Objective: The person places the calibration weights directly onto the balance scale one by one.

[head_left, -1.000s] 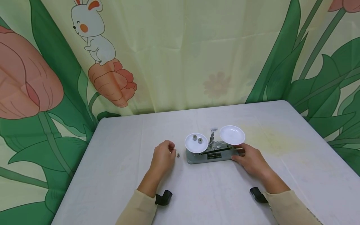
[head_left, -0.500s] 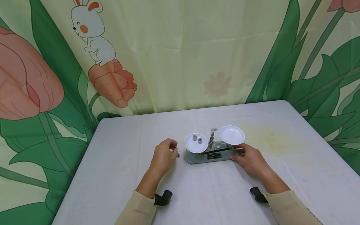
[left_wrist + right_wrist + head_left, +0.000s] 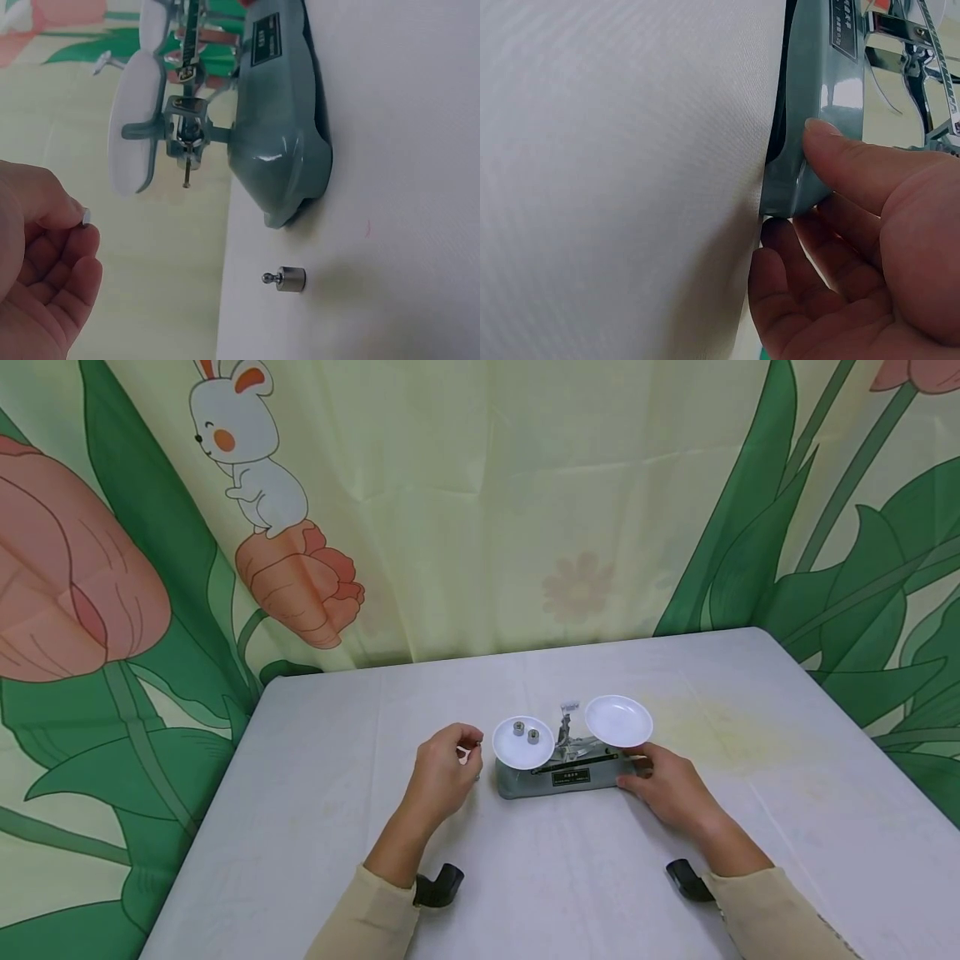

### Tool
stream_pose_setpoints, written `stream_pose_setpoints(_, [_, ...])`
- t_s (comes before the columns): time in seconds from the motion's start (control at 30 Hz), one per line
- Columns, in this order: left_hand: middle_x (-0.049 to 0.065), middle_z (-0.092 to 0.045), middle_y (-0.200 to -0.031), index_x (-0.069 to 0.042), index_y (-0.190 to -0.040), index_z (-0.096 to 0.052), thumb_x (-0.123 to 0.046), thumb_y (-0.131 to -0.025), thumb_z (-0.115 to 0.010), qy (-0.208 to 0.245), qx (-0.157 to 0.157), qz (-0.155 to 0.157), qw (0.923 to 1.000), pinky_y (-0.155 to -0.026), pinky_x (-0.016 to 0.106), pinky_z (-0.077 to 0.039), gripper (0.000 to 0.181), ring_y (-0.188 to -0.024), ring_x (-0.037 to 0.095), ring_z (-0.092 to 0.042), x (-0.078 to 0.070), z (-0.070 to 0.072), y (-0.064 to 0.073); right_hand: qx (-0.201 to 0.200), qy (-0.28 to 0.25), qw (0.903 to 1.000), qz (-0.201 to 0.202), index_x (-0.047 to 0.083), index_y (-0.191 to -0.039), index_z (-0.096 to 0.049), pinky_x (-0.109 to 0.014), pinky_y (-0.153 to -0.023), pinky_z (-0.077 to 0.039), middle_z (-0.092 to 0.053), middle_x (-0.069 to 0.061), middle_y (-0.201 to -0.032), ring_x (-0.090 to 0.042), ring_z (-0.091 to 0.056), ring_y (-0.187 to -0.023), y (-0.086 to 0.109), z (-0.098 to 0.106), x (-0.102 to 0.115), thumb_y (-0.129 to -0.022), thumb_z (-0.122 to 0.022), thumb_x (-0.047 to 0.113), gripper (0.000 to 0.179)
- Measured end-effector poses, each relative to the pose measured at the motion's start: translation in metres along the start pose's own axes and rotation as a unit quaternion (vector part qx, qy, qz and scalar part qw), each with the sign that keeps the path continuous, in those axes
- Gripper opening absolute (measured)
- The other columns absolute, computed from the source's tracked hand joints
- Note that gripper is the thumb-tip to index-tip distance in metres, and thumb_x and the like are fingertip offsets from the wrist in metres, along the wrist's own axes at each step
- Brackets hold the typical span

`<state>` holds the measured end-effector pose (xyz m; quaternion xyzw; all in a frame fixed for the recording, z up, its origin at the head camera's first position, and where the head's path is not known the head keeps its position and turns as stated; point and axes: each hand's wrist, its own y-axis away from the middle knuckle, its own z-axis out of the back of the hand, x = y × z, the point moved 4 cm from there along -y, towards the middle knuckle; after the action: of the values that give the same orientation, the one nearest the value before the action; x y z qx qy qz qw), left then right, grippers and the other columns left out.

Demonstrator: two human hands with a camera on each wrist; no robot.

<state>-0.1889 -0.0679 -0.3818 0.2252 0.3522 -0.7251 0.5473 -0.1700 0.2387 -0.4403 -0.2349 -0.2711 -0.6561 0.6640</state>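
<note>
A grey-green balance scale (image 3: 517,785) stands on the table, its left pan (image 3: 510,750) lower than its right pan (image 3: 619,721). Two small metal weights (image 3: 533,737) sit in the left pan. Just left of that pan, my left hand (image 3: 438,772) is raised off the table. Between its thumb and forefinger it pinches a tiny silvery piece (image 3: 86,217), mostly hidden by the fingers. Another knobbed metal weight (image 3: 291,279) stands on the cloth near the scale's left end. My right hand (image 3: 671,785) grips the right end of the base, thumb on the front face.
A white cloth covers the table (image 3: 315,827). Behind its far edge hangs a printed curtain (image 3: 450,527) with a rabbit, a carrot and tulips. Black wrist cameras (image 3: 439,887) are strapped to both forearms.
My left hand has risen and shifted slightly right, toward the left pan, and now nearly hides the weight on the table in the head view. The right hand keeps its hold on the base.
</note>
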Motion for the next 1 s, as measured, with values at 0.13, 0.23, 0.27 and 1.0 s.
stream_pose_setpoints(0.13, [0.006, -0.067, -0.098, -0.004, -0.102, -0.067, 0.0, -0.091, -0.069, 0.009, -0.002, -0.017, 0.9998, -0.083, 0.036, -0.057, 0.012, -0.093, 0.025, -0.064, -0.005, -0.001, -0.002, 0.0, 0.0, 1.0, -0.002, -0.005, -0.133, -0.054, -0.059, -0.096, -0.045, -0.06, -0.026, -0.128, -0.043, -0.061, -0.112, 0.0, 0.0, -0.001, -0.089, -0.074, 0.014, 0.052])
stream_pose_setpoints(0.23, [0.007, -0.067, -0.099, -0.004, -0.103, -0.067, 0.0, -0.091, -0.068, 0.01, -0.002, -0.024, 0.9996, -0.087, 0.038, -0.056, 0.012, -0.095, 0.024, -0.064, -0.006, -0.003, -0.004, 0.0, 0.0, 1.0, -0.001, -0.005, -0.133, -0.054, -0.059, -0.096, -0.045, -0.06, -0.026, -0.128, -0.043, -0.061, -0.112, 0.0, -0.001, -0.001, -0.089, -0.074, 0.014, 0.052])
stream_pose_setpoints(0.27, [0.007, -0.067, -0.1, -0.004, -0.103, -0.067, 0.0, -0.091, -0.068, 0.009, -0.002, -0.026, 0.9996, -0.087, 0.038, -0.056, 0.012, -0.096, 0.024, -0.064, -0.006, -0.003, -0.004, 0.0, -0.001, 1.0, -0.001, -0.005, -0.133, -0.054, -0.059, -0.096, -0.046, -0.06, -0.026, -0.128, -0.042, -0.061, -0.112, 0.0, -0.001, -0.001, -0.089, -0.074, 0.014, 0.052])
stream_pose_setpoints(1.0, [0.007, -0.066, -0.106, -0.007, -0.108, -0.067, -0.007, -0.094, -0.069, -0.016, 0.036, 0.013, 0.9991, -0.089, 0.035, -0.055, 0.014, -0.102, 0.025, -0.063, -0.008, -0.019, -0.017, 0.003, -0.004, 1.0, 0.0, -0.005, -0.134, -0.054, -0.058, -0.096, -0.046, -0.06, -0.024, -0.13, -0.042, -0.06, -0.114, -0.001, -0.002, 0.0, -0.089, -0.073, 0.014, 0.052])
